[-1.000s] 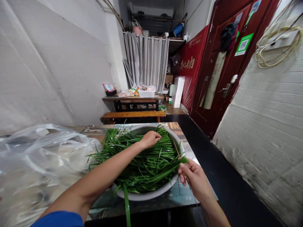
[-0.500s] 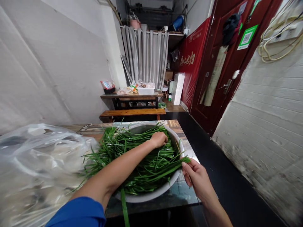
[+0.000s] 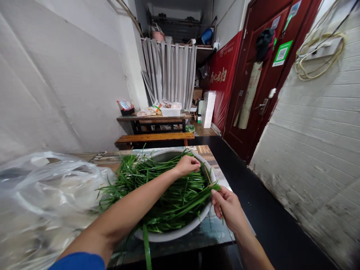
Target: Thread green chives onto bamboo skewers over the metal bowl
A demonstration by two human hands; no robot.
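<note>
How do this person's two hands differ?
The left hand is over the greens, the right hand at the right rim of the bowl. The right hand pinches some greens by their ends; whether the left hand grips anything is unclear. The left hand is farther away than the right hand. Both are bare.

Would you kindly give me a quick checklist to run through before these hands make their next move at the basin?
1. Right hand has a grip on the ends of some green leaves, by the rim: ok.
2. Left hand, curled over the leaves, has hold of any: cannot tell, its fingertips are unclear.
3. Basin rests upright on the table: ok.
4. All leaves lie inside the basin: not ok, one long blade hangs over the near rim.
5. Plastic bag is apart from both hands: ok.
</note>
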